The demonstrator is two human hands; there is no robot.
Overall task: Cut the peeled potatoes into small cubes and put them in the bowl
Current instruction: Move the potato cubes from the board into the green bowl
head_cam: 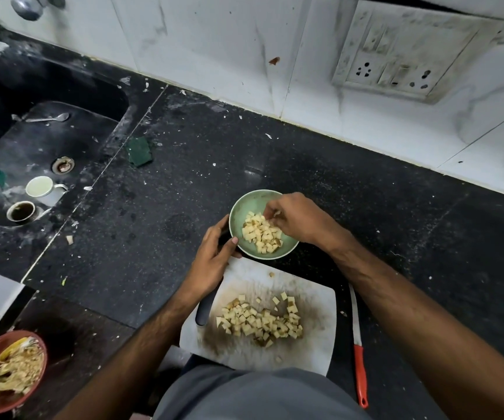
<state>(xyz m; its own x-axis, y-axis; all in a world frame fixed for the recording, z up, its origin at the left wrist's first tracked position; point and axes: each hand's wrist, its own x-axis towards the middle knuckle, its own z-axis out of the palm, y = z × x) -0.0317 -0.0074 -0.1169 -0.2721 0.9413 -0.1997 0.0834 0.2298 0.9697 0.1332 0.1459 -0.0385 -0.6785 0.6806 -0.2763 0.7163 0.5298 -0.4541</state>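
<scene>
A pale green bowl [246, 204] stands on the black counter just beyond the white cutting board [314, 341]. It holds a heap of potato cubes [261, 234]. My left hand [214, 256] grips the bowl's left rim, thumb on the edge. Over the bowl's right side hangs my right hand [296, 219], its fingers curled down with a few cubes at the fingertips. A second pile of potato cubes [259, 321] lies on the board. A dark handle [203, 312] sticks out beneath my left wrist at the board's left edge.
A red-handled knife [358, 344] lies on the counter right of the board. A red bowl of peels [8, 371] sits at the lower left. The sink [17, 153] at the left holds two cups and a spoon. A green scrub pad [139, 151] lies beside it.
</scene>
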